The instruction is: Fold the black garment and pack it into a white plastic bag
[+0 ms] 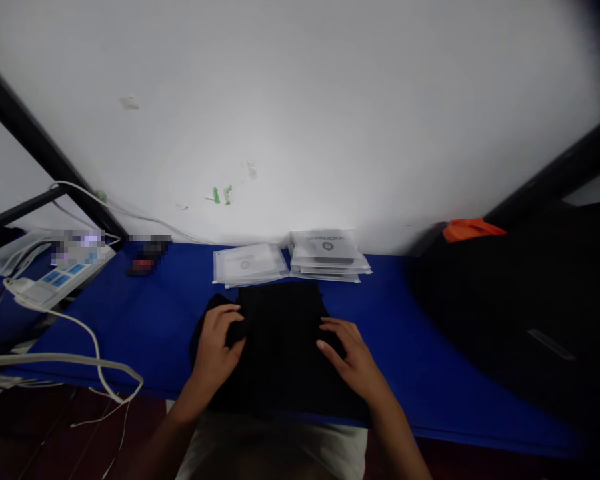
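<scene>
A black cloth garment [283,347] lies spread on the blue table, reaching its front edge. My left hand [219,343] rests on the garment's left side, where the fabric is bunched, with its fingers bent and apart. On the right side of the garment, my right hand [351,357] lies with thumb and fingers apart. Neither hand visibly grips the fabric. Just behind the garment sit flat translucent zip bags [250,263] and, to their right, a taller stack of similar bags [327,253] with dark print.
The blue table [455,387] stands against a white wall. A large black item [520,300] covers its right side, with orange material [473,229] behind. At left are a white power strip [63,277], looping cables [75,360] and a dark object [149,255].
</scene>
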`<action>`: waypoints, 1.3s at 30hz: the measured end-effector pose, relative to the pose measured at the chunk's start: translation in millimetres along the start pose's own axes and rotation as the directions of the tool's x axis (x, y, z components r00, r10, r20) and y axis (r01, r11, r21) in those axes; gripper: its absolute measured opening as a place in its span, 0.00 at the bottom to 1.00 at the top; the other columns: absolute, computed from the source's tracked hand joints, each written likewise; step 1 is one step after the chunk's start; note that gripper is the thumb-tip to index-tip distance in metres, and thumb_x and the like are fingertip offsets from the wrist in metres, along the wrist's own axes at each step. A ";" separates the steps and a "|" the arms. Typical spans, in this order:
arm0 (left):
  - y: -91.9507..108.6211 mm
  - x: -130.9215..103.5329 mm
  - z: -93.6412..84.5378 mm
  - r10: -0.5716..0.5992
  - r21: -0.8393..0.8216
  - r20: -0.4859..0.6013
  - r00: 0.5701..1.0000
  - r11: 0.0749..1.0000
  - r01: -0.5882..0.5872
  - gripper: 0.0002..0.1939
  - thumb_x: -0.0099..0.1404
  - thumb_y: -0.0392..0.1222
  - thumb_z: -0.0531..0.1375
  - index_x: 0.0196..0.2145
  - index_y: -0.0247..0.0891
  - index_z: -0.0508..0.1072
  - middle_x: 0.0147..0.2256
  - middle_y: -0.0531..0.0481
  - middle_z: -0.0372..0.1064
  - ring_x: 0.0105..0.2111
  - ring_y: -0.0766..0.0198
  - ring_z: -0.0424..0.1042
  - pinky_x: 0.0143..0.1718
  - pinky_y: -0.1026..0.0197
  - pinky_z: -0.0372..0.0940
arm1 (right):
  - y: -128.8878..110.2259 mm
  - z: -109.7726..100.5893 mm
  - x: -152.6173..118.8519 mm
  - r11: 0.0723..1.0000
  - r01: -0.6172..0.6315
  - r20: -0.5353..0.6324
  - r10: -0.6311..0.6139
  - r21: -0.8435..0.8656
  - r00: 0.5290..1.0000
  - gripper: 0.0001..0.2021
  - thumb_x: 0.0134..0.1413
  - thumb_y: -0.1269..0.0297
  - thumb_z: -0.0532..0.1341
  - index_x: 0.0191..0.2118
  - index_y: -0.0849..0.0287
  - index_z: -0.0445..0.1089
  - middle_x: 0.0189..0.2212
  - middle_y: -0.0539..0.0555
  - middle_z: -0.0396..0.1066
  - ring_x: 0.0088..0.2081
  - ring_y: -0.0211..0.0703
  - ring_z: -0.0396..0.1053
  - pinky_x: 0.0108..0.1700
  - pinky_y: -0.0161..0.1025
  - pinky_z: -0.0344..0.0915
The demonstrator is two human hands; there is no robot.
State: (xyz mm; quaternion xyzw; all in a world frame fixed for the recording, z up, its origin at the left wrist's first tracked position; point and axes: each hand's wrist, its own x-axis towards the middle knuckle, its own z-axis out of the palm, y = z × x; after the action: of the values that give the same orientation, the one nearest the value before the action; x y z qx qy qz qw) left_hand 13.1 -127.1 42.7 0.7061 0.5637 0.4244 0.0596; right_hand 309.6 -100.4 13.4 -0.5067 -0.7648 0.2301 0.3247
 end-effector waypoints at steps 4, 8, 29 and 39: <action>14.1 5.6 7.8 0.143 0.016 0.473 0.869 0.985 -0.171 0.20 0.57 0.35 0.65 0.47 0.44 0.69 0.54 0.44 0.64 0.56 0.47 0.63 0.54 0.43 0.61 | -1.3 -0.4 0.1 1.000 0.011 0.001 -0.011 -0.003 1.000 0.13 0.61 0.53 0.59 0.48 0.52 0.69 0.51 0.58 0.70 0.55 0.55 0.64 0.56 0.57 0.63; 16.8 8.3 9.9 0.116 0.086 0.563 0.818 0.977 -0.197 0.29 0.50 0.43 0.72 0.49 0.42 0.68 0.56 0.41 0.62 0.57 0.44 0.61 0.55 0.41 0.59 | -2.2 -0.5 0.0 1.000 0.023 -0.006 -0.023 -0.001 1.000 0.13 0.61 0.53 0.59 0.48 0.52 0.69 0.51 0.58 0.70 0.54 0.54 0.65 0.55 0.56 0.64; 15.9 95.1 12.2 0.424 -0.437 0.467 0.776 0.873 -0.214 0.10 0.62 0.42 0.60 0.42 0.41 0.75 0.41 0.48 0.74 0.43 0.60 0.73 0.48 0.57 0.67 | -54.7 6.8 81.4 0.925 0.372 0.283 -0.338 -0.076 0.898 0.27 0.45 0.78 0.58 0.54 0.58 0.64 0.47 0.60 0.71 0.49 0.54 0.69 0.51 0.50 0.66; -98.4 119.4 15.9 0.101 -0.020 0.448 0.888 0.994 -0.103 0.12 0.59 0.50 0.63 0.36 0.39 0.75 0.41 0.44 0.74 0.43 0.52 0.71 0.49 0.52 0.64 | -31.8 31.6 102.7 0.877 0.456 0.271 -0.406 -0.153 0.873 0.23 0.32 0.85 0.55 0.38 0.58 0.64 0.56 0.65 0.65 0.59 0.57 0.61 0.56 0.55 0.61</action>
State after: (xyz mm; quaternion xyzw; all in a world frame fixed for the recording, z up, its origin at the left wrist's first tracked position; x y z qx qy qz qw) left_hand -49.2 15.5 40.8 0.8137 0.4979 0.2515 0.1637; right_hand 238.3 -18.3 40.5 -0.3239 -0.9113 0.1257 0.2210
